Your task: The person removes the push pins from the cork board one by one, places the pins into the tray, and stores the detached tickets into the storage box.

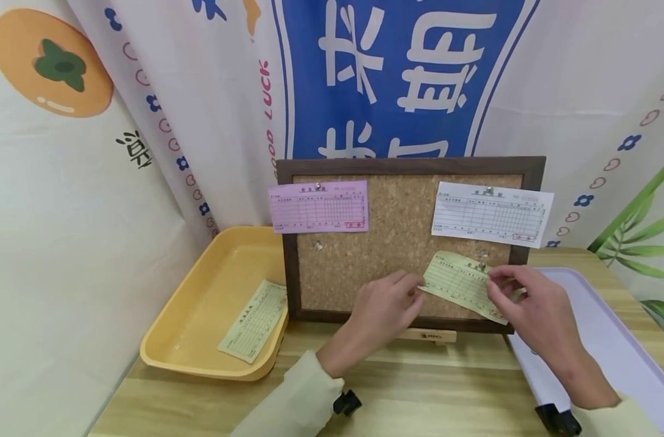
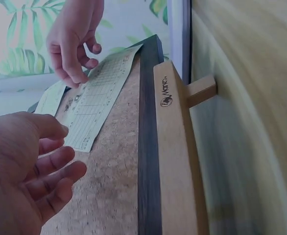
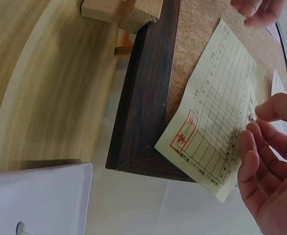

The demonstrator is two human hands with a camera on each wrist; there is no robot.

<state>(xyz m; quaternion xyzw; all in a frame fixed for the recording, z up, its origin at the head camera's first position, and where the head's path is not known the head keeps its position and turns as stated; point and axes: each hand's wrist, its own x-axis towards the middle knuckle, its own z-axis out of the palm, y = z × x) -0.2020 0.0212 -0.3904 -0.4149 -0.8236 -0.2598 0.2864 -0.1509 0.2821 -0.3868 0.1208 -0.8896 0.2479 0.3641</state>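
A pale green receipt slip (image 1: 463,282) hangs tilted at the lower right of a framed corkboard (image 1: 392,243), a pushpin (image 3: 251,117) at its upper edge. My right hand (image 1: 539,303) is beside that pin, fingers bent, thumb and fingertips close to the pin's head; no firm pinch shows. By the slip's left corner is my left hand (image 1: 386,303), with loosely bent fingers; whether it touches the paper is unclear. Above, a pink slip (image 1: 318,209) and a white slip (image 1: 490,212) are each pinned at the top, overlapping the frame's sides.
Left of the board, a yellow tray (image 1: 201,291) contains another green slip (image 1: 254,321). A pale lilac tray (image 1: 610,328) lies at the right. Spare pins show on the cork, one below the pink slip. A wooden stand (image 2: 173,147) supports the board, with a printed curtain behind.
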